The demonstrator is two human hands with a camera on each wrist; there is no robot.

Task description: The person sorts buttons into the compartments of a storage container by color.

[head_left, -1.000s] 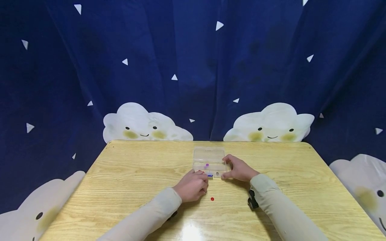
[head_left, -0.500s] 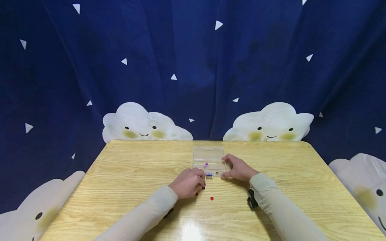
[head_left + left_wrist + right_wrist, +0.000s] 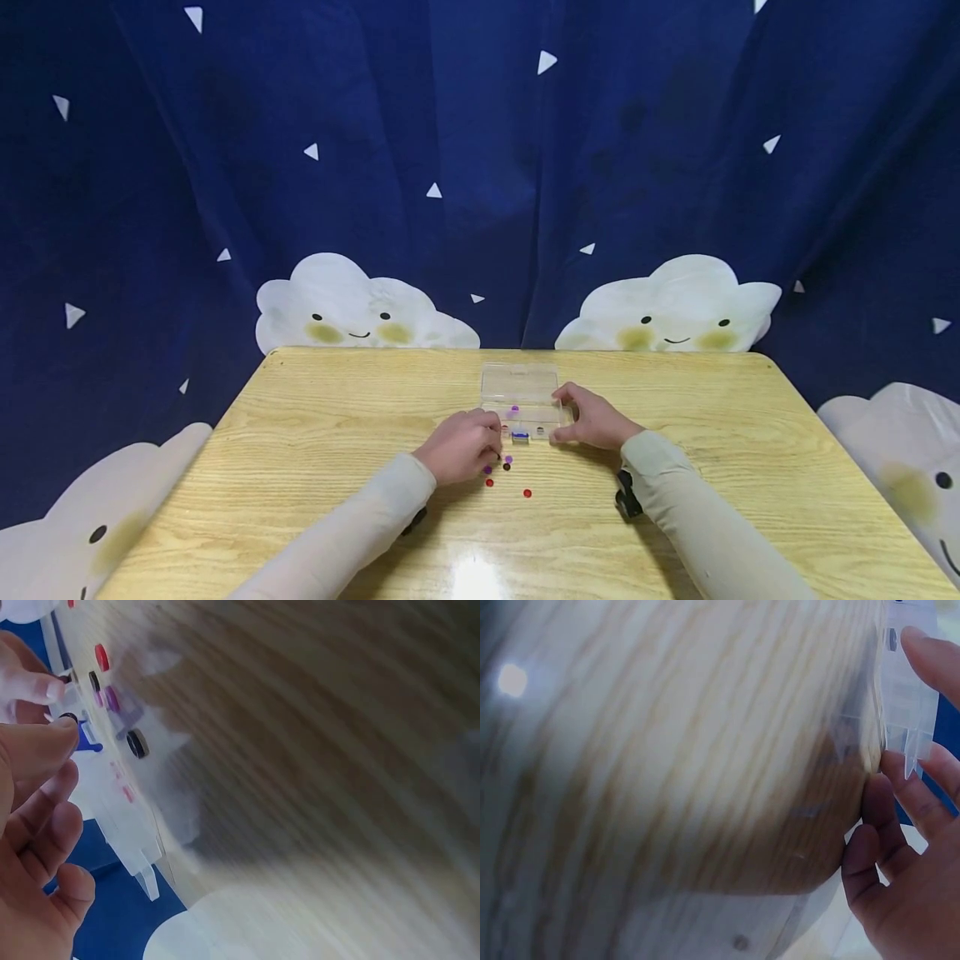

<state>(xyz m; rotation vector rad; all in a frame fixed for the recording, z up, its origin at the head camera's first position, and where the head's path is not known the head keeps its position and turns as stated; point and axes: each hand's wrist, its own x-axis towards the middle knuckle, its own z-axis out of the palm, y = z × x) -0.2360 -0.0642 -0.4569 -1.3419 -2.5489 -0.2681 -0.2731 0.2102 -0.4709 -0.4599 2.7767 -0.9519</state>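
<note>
Clear case (image 3: 536, 414), lid folded back, near the middle of the table's (image 3: 360, 417) far edge, right hand (image 3: 592, 422) gripping its right end, left hand (image 3: 459, 447) pinching a small black disc (image 3: 69, 718), red, purple and black discs (image 3: 527, 493) towards the near edge, dark-blue curtain (image 3: 480, 125) behind.

There are 2 hands (image 3: 592, 423), 1 clear box (image 3: 519, 383) and, lying on 1 table (image 3: 337, 417), 5 discs (image 3: 527, 493), 2 of them red.
</note>
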